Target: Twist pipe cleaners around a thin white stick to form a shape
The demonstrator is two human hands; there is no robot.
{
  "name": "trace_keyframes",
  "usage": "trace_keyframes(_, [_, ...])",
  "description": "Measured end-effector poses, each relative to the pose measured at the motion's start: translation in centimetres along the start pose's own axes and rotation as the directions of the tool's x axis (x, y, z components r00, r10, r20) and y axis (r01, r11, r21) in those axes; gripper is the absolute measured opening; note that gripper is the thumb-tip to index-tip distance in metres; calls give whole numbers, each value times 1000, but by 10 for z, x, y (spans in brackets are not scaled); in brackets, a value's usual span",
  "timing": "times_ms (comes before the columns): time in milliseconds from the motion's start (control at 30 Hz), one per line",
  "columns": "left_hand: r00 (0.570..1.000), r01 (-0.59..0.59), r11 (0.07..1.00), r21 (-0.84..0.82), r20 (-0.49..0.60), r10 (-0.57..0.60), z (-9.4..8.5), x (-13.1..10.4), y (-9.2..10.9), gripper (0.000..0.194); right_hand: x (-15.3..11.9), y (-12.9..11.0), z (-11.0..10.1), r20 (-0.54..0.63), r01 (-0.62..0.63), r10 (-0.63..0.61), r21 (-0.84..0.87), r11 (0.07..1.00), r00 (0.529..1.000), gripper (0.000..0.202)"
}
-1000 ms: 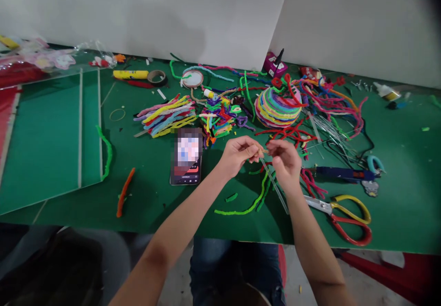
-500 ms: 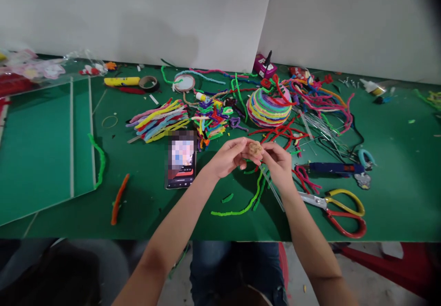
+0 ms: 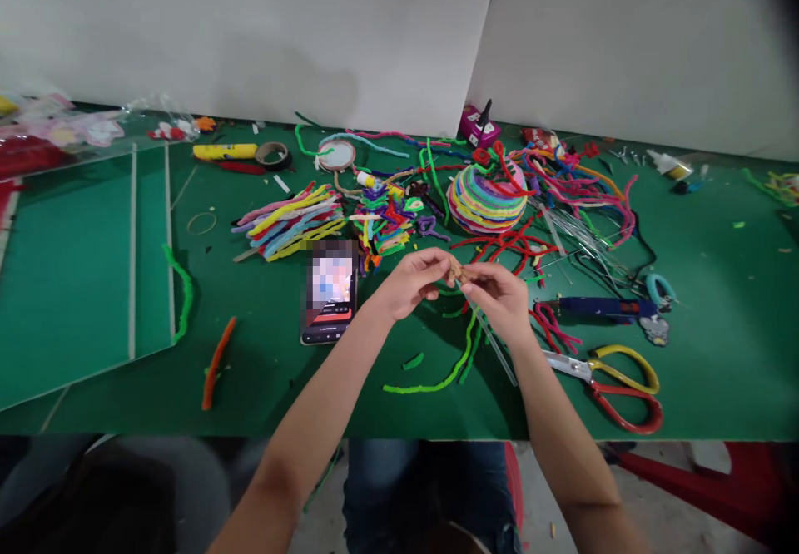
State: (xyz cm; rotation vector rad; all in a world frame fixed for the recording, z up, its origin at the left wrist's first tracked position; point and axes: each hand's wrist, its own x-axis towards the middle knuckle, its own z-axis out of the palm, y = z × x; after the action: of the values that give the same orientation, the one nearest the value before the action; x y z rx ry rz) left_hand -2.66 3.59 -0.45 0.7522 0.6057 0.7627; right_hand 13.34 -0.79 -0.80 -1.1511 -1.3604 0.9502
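Left hand (image 3: 412,281) and right hand (image 3: 503,298) met fingertip to fingertip just right of phone (image 3: 330,290), both pinched shut on small tan piece (image 3: 455,270); its form too small to make out. Thin clear rod (image 3: 493,339) ran down from right hand. Phone screen blurred, no writing legible. Scissors (image 3: 615,379) lay further right of phone.

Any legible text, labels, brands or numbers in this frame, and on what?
None can be read.
Phone: screen blurred out, the strip below too small to read.
Pink box by the wall: markings too small.
Yellow tube: no lettering that can be made out.
Small bottle: label unreadable.
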Motion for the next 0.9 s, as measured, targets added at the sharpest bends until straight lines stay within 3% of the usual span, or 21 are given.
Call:
trace_keyframes(233, [999, -1, 995, -104, 50, 6, 3, -1, 0, 31, -3, -3, 0, -36, 253, -269, -232, 939, 963, 16])
trace_keyframes(500, [987, 63, 984, -164, 157, -37, 1, 0, -8, 34, -3, -9, -1, 24, 304, -308, -255, 918, 951, 15])
trace_keyframes(767, [993, 51, 995, -89, 109, -41, 2, -1, -6, 35, -1, -4, -2, -15, 408, -449, -392, 824, 893, 22])
trace_keyframes(900, [996, -1, 994, -113, 85, 10, 6, 1, -8, 36, -3, -4, 2, -39, 384, -430, -385, 839, 902, 21])
